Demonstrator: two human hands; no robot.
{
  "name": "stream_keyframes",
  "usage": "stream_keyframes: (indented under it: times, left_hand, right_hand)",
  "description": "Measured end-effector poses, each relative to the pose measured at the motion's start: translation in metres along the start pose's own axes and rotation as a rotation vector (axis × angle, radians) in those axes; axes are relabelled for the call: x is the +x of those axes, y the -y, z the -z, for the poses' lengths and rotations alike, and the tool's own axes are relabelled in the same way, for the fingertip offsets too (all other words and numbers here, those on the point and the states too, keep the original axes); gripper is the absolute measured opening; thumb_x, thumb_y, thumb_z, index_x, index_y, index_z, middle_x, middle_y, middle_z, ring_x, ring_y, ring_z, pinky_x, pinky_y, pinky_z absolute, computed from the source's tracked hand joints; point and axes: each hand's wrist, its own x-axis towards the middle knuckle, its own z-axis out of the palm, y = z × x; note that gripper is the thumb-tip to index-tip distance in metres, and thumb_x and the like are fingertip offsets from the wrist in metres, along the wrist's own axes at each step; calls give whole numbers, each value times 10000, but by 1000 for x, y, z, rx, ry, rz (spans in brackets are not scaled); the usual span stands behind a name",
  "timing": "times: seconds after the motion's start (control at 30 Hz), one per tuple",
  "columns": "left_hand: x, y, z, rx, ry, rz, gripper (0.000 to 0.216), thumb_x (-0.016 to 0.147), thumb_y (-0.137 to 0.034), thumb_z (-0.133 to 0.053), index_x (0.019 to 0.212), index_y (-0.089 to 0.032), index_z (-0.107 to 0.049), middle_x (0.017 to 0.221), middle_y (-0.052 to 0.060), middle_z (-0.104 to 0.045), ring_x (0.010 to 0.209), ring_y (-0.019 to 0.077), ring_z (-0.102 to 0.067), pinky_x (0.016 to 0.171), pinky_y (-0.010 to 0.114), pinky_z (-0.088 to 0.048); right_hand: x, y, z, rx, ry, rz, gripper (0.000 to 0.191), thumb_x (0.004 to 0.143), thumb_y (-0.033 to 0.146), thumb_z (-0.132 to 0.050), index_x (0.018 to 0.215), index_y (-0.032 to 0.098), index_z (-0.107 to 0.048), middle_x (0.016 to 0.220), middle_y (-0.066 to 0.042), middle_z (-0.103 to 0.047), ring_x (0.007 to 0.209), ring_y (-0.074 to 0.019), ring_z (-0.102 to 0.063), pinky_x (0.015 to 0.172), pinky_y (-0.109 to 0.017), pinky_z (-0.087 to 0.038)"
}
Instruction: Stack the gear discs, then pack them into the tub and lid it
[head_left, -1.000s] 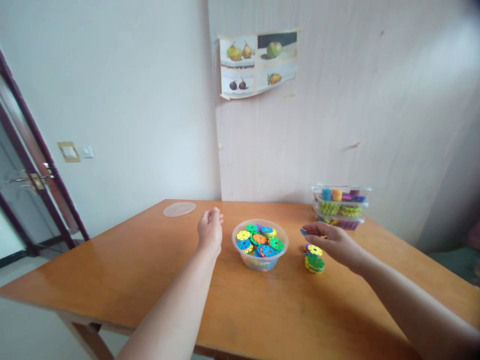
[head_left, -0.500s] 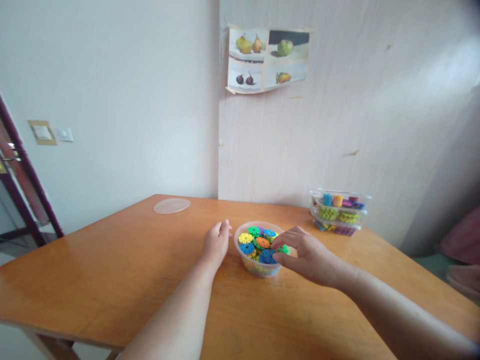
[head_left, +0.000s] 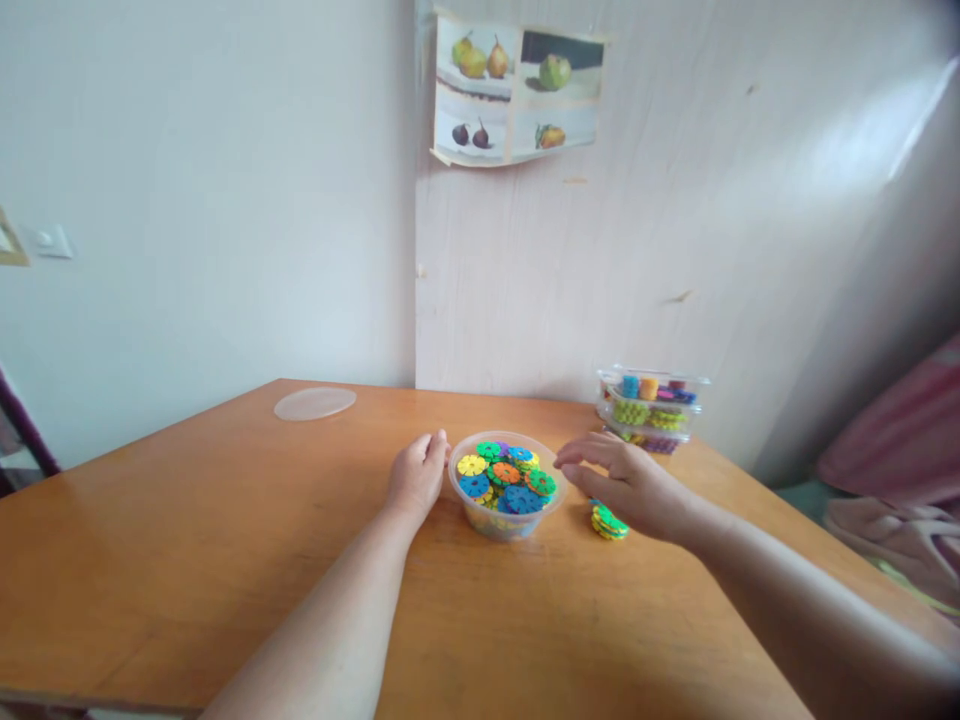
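Note:
A clear round plastic bowl (head_left: 504,527) stands on the table, filled with flower-shaped notched plastic discs (head_left: 505,472) in blue, green, yellow and orange. My left hand (head_left: 418,472) is at the bowl's left rim, thumb up and fingers curled together. Whether anything is inside its curl is hidden, and I cannot tell if it touches the rim. Just off the right rim hovers my right hand (head_left: 626,485), thumb and fingers apart, with nothing visible between them. Below it, a small pile of green and yellow discs (head_left: 609,522) lies on the wood, partly covered by the hand.
Toward the far left of the wooden table (head_left: 247,540) lies a translucent round lid (head_left: 315,403). Stacked clear boxes (head_left: 651,410) of colourful pieces stand at the back right. A fruit picture sheet (head_left: 517,90) hangs on the wall behind. Pink fabric (head_left: 900,430) is beyond the right edge.
My right hand has drawn away from over the bowl to its right side. The small disc pile beside the bowl now shows. The view has turned slightly right; my left hand stays beside the bowl.

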Motion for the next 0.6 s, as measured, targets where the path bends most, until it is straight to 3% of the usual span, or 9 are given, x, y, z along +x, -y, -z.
stream_keyframes:
  times: [0.17,0.33,0.6]
  left_hand:
    - [3,0,-1,-4,-9,30,476,875,-571,-388,734,-200,-651,694,39,-707,688,196,-653,631,267,-427]
    - [3,-2,-1,-8,-14,33,465,868,-555,-396,719,-199,-656,689,42,-712,687,203,-652,631,269,-433]
    - [1,-7,1,35,6,20,470,872,-556,-388,700,-200,-642,651,26,-691,666,196,-635,609,262,-411]
  right_hand:
    - [-21,-44,10,-156,122,-225,305,844,445,-559,952,217,-731,953,-70,-703,862,-213,-621,774,-313,-460]
    - [-35,-59,4,-272,205,-371,441,833,580,-523,999,214,-706,929,-82,-685,841,-216,-607,699,-292,-426]
    - [-32,-66,-8,-301,252,-369,245,862,375,-518,853,212,-700,838,-46,-666,760,-168,-588,639,-253,-346]
